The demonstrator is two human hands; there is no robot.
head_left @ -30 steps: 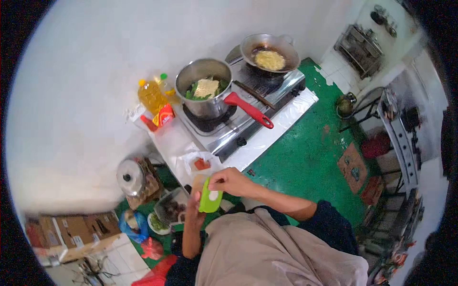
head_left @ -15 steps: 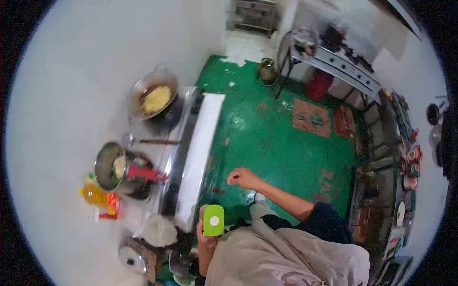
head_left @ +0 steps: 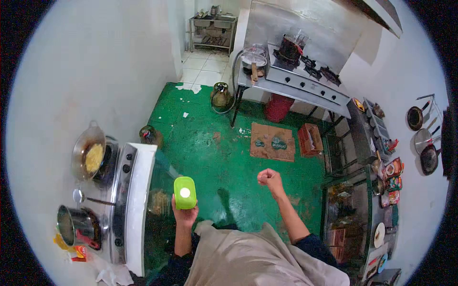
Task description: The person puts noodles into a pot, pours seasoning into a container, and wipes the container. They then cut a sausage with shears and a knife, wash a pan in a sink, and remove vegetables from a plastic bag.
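My left hand (head_left: 185, 215) is wrapped round a light green plastic container (head_left: 185, 187) with something round and white in its middle. It is held out in front of my apron, over the green floor. To its right, my right hand (head_left: 271, 180) hangs in the air with its fingers closed in a pinch; I cannot tell what, if anything, is in them. Left of my left hand is a gas stove (head_left: 125, 190). On it sit a wok (head_left: 78, 159) with yellow food in it and a metal pot (head_left: 78, 221).
A ladle (head_left: 93, 200) lies between wok and pot. Ahead stands another stove (head_left: 310, 90), with a gas cylinder (head_left: 220, 97) beside it. Flattened cardboard (head_left: 273, 151) and a red crate (head_left: 311, 143) lie on the floor. Shelving (head_left: 367, 190) with packets lines the right side.
My view has swung to the right, and the nearer stove now sits further left. Both hands stay raised; the left still holds the green container, and the right is still pinched.
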